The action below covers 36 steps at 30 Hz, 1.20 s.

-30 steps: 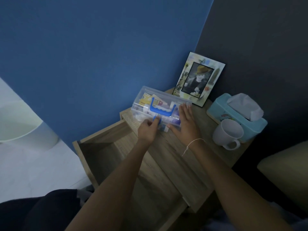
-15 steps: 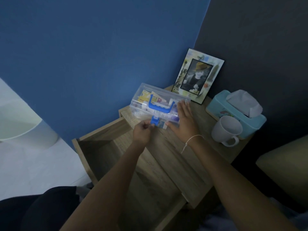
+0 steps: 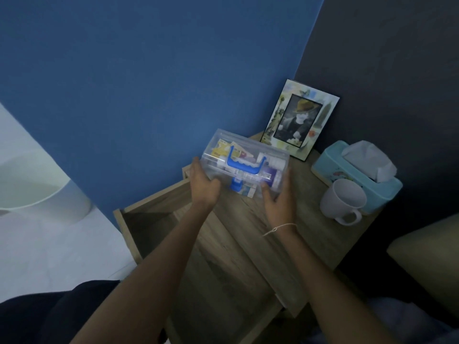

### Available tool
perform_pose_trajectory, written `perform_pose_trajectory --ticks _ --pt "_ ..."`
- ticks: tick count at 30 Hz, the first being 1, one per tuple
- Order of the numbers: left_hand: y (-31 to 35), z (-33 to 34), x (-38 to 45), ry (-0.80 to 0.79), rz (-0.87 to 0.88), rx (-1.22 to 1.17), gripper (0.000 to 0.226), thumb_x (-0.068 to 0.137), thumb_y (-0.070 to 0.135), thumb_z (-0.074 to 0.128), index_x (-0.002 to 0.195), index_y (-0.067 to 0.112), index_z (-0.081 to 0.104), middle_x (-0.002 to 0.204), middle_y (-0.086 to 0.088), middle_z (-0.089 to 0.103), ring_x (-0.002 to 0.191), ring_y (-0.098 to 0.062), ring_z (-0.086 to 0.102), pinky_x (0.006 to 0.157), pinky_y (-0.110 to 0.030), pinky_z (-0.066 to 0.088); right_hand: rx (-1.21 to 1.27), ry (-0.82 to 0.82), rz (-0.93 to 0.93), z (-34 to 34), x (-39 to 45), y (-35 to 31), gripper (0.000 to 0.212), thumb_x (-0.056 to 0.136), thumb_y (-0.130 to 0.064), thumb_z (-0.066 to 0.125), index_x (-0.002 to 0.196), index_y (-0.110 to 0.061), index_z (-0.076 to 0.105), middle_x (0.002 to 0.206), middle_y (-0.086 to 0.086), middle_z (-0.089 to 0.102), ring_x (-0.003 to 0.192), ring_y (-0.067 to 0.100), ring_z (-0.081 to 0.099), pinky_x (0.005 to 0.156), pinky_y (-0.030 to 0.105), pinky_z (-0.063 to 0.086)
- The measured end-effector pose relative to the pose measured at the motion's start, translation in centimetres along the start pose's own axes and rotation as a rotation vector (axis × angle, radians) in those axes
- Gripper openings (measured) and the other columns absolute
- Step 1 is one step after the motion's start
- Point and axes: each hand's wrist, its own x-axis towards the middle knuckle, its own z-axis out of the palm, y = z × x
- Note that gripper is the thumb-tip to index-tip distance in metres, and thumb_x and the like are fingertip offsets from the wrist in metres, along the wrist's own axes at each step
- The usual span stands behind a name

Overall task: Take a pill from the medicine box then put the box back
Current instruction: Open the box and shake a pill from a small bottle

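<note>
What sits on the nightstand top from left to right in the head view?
Medicine box, held between left hand and right hand → picture frame → white mug → tissue box.

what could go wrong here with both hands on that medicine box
1. The medicine box is held only by its ends, left hand and right hand; it looks smooth and could slip, perhaps into the open drawer.
2. I cannot tell whether its blue latch is fastened; if not, tilting may spill the contents.
3. The white mug stands close to the right hand, so a sideways swing might knock it.
</note>
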Motion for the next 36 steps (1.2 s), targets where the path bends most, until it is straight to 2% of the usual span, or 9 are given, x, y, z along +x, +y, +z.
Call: perform_pose_trajectory --ticks 4,9,12,15,18,20,23,27,36 --pt "0.0 -0.6 -0.1 -0.024 0.097 -0.001 0.060 0.072 -0.010 0.048 0.128 0.012 0.049 0.124 -0.002 0.056 0.116 -0.019 0.053 0.101 -0.030 0.042 0.021 0.079 0.023 -0.1 -0.2 -0.6 0.060 0.096 -0.035 0.051 0.148 -0.032 0.021 0.122 -0.003 0.064 0.101 0.012 0.064 0.081 0.026 0.052" --pt "-0.2 -0.7 -0.5 0.039 0.209 0.036 0.067 0.073 -0.010 0.050 0.136 0.012 0.043 0.119 0.011 0.044 0.111 0.000 0.039 0.091 -0.004 0.025 0.128 0.158 0.020 -1.2 0.7 -0.7 0.054 0.096 -0.022 0.052 0.146 -0.021 0.033 0.093 -0.030 0.057 0.076 -0.023 0.057 0.061 -0.001 0.043" --pt "0.7 -1.0 0.5 -0.002 0.248 0.027 0.072 0.079 -0.005 0.050 0.146 0.013 0.029 0.139 0.009 0.040 0.126 0.004 0.034 0.101 -0.004 0.024 0.249 0.247 0.037 -1.8 1.8 -2.0 0.051 0.094 -0.018 0.055 0.142 -0.018 0.039 0.125 -0.008 0.058 0.106 -0.010 0.058 0.089 0.016 0.049" --pt "2.0 -1.5 2.9 -0.109 0.284 0.143 0.084 0.080 -0.004 0.050 0.151 0.018 0.011 0.156 0.000 0.029 0.138 -0.019 0.036 0.111 -0.028 0.032 0.393 0.328 0.037 -1.8 3.4 -3.1 0.043 0.091 -0.008 0.056 0.131 -0.018 0.047 0.140 0.005 0.052 0.127 0.015 0.051 0.106 0.038 0.044" --pt "2.9 -1.7 5.4 -0.216 0.297 0.269 0.089 0.079 -0.003 0.052 0.151 0.020 0.006 0.152 -0.012 0.035 0.130 -0.032 0.044 0.107 -0.036 0.036 0.424 0.351 0.001 -1.9 5.2 -3.4 0.040 0.090 -0.008 0.054 0.126 -0.025 0.050 0.138 0.003 0.054 0.127 0.016 0.051 0.100 0.027 0.045" --pt "2.9 -1.5 6.7 -0.299 0.330 0.360 0.088 0.080 -0.001 0.054 0.151 0.018 0.006 0.156 -0.012 0.025 0.140 -0.031 0.031 0.114 -0.036 0.026 0.404 0.316 -0.024 -1.9 6.3 -3.3 0.045 0.093 -0.008 0.051 0.134 -0.025 0.045 0.142 -0.004 0.047 0.131 0.011 0.046 0.105 0.024 0.040" --pt "2.0 -1.1 8.4 -0.405 0.339 0.502 0.083 0.086 0.007 0.054 0.151 0.016 0.003 0.161 -0.005 0.003 0.149 -0.024 0.005 0.119 -0.032 0.007 0.242 0.219 -0.075 -1.5 7.8 -3.1 0.063 0.097 -0.013 0.048 0.150 -0.029 0.019 0.146 -0.012 0.034 0.128 0.000 0.038 0.104 0.017 0.032" --pt "0.4 -0.1 9.2 -0.445 0.248 0.581 0.071 0.097 0.027 0.043 0.150 0.011 -0.002 0.161 -0.006 -0.005 0.149 -0.022 -0.003 0.119 -0.034 0.002 0.071 0.084 -0.081 -0.4 8.7 -2.6 0.081 0.098 -0.022 0.048 0.147 -0.034 -0.014 0.159 -0.007 0.004 0.144 0.016 0.018 0.115 0.029 0.020" --pt "-1.6 0.6 6.4 -0.398 0.439 0.754 0.062 0.100 0.025 0.030 0.148 0.002 -0.002 0.160 -0.015 -0.002 0.149 -0.024 -0.004 0.116 -0.025 -0.006 -0.152 -0.015 0.060 0.3 9.8 0.1 0.081 0.096 -0.045 0.044 0.151 -0.018 -0.009 0.162 0.007 0.004 0.146 0.026 0.017 0.118 0.037 0.019"
